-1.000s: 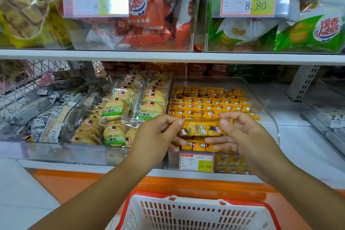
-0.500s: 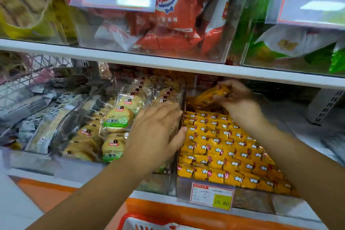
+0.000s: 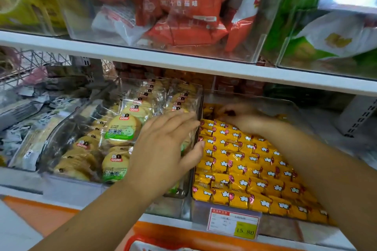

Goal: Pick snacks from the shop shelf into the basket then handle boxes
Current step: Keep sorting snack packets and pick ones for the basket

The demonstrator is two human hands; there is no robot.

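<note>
Rows of yellow snack packets [image 3: 251,167] fill a clear bin [image 3: 293,106] on the lower shelf. My right hand [image 3: 246,119] reaches to the back of that bin, and its curled fingers grip a yellow packet [image 3: 210,110] there; the hand is blurred. My left hand [image 3: 163,149] lies flat with straight fingers over the right side of the neighbouring bin of round biscuit packs [image 3: 120,130], its fingertips touching the wall between the two bins. The red rim of the basket [image 3: 140,239] shows at the bottom edge, below the shelf.
A white upper shelf board [image 3: 183,61] runs close above both hands and carries clear bins of red bags [image 3: 183,16] and green bags [image 3: 326,43]. A price tag [image 3: 233,223] hangs on the yellow bin's front. Grey packets [image 3: 26,112] lie at the left.
One second ago both hands held a yellow packet at the bin's front. My right hand carried it to the back and has now lowered it there. My left hand moved over the biscuit bin.
</note>
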